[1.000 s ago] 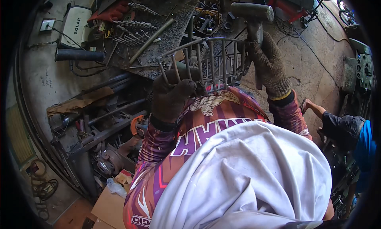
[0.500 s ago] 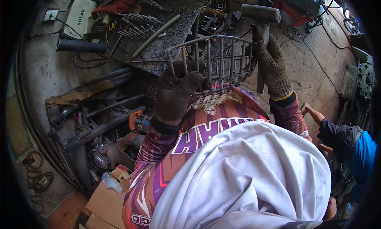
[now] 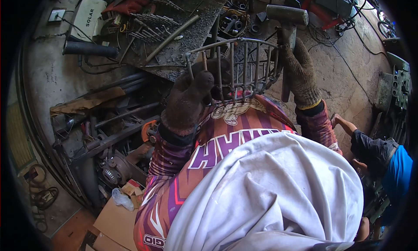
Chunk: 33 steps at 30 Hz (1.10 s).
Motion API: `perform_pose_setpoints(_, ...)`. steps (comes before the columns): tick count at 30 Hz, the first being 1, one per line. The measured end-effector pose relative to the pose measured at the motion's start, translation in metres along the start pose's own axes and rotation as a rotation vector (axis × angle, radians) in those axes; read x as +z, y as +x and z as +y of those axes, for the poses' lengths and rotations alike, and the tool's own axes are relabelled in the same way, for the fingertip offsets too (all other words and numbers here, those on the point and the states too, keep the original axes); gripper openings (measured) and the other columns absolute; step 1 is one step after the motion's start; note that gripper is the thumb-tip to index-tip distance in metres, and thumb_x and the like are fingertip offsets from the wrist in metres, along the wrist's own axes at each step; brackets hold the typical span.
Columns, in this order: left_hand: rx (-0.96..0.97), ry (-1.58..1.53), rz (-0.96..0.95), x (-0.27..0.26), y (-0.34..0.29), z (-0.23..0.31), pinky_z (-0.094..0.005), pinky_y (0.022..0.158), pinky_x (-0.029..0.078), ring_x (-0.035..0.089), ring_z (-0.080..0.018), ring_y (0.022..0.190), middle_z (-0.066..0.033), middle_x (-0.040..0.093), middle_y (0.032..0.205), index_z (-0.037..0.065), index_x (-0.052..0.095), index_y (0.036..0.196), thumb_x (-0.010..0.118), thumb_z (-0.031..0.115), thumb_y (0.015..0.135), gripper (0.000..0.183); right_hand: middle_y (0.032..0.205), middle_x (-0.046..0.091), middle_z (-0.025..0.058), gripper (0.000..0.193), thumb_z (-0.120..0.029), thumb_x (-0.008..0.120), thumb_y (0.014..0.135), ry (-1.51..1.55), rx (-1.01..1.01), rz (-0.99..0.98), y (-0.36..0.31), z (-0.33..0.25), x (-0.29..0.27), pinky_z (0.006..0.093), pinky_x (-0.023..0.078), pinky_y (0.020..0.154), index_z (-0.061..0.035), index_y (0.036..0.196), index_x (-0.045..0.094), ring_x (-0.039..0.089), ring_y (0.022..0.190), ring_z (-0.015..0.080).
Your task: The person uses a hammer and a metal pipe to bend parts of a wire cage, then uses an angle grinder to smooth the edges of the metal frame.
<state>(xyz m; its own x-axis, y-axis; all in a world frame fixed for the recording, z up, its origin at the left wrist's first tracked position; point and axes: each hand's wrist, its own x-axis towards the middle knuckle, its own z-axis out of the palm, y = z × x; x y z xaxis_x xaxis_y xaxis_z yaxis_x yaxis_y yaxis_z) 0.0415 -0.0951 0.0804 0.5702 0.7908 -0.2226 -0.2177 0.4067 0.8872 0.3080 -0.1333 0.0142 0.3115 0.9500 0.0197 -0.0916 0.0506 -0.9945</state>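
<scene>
A curved metal rack (image 3: 245, 66) of welded rods, with several upright bars along a bent rim, is held up in front of my body. My gloved left hand (image 3: 185, 101) is closed around its left end, the thumb standing against one of the bars. At the right end, my gloved right hand (image 3: 301, 74) grips the handle of a hammer (image 3: 287, 16), head uppermost. Its fingers also lie against the rack's right edge; whether they hold the rack too is partly hidden.
Beyond the rack stands a grit-covered workbench (image 3: 191, 37) with several drill bits (image 3: 152, 31), a metal tube (image 3: 172, 38) and red gloves (image 3: 128, 6). Metal bars (image 3: 126, 114) lean at left. Cables (image 3: 324, 35) trail over the floor. A person in blue (image 3: 397, 164) is at right.
My left hand has moved slightly left on the rack, and its thumb now points up along a bar. The rack shifts a little; the right hand and hammer hardly move.
</scene>
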Motion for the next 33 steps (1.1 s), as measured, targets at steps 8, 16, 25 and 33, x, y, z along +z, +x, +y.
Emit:
perform_pose_setpoints(8,-0.029,-0.112,0.074,0.008,0.004,-0.003,-0.0299,0.079,0.054,0.068,-0.016,0.09,-0.01,0.071,0.108,-0.002,0.057,0.132,0.039,0.061,0.102,0.072,0.106,0.065,0.0026,0.044,-0.027,0.059,0.103,0.002,0.062,-0.067,0.002,0.009,-0.008,0.0253,0.049,0.079,-0.0029,0.139,0.052,0.061,0.092,0.0095)
perform_pose_setpoints(16,-0.037,-0.202,0.101,0.01,0.003,-0.002,-0.0368,0.088,0.055,0.069,-0.0236,0.097,-0.0153,0.069,0.114,-0.003,0.054,0.136,0.039,0.064,0.101,0.077,0.091,0.064,0.0011,0.031,-0.03,0.059,0.101,-0.009,0.05,-0.007,0.002,0.001,0.0,0.0285,0.048,0.071,-0.0033,0.116,0.06,0.058,0.08,0.0097)
perform_pose_setpoints(25,0.021,-0.264,-0.075,-0.006,-0.005,-0.01,-0.0459,0.09,0.057,0.067,-0.0292,0.107,-0.0198,0.064,0.126,-0.002,0.053,0.136,0.052,0.034,0.104,0.049,0.102,0.067,0.0044,0.038,-0.028,0.057,0.104,-0.069,0.041,-0.115,0.005,0.002,-0.006,0.0268,0.05,0.078,-0.0038,0.133,0.054,0.062,0.09,0.0113)
perform_pose_setpoints(33,0.068,-0.12,0.068,0.009,-0.011,-0.008,-0.0313,0.088,0.057,0.069,-0.0191,0.101,-0.0153,0.068,0.121,-0.004,0.057,0.133,0.06,0.004,0.098,0.036,0.1,0.068,0.0048,0.034,-0.026,0.056,0.104,-0.081,0.038,-0.088,0.005,-0.006,0.001,0.0264,0.05,0.077,-0.0039,0.129,0.056,0.063,0.09,0.0106)
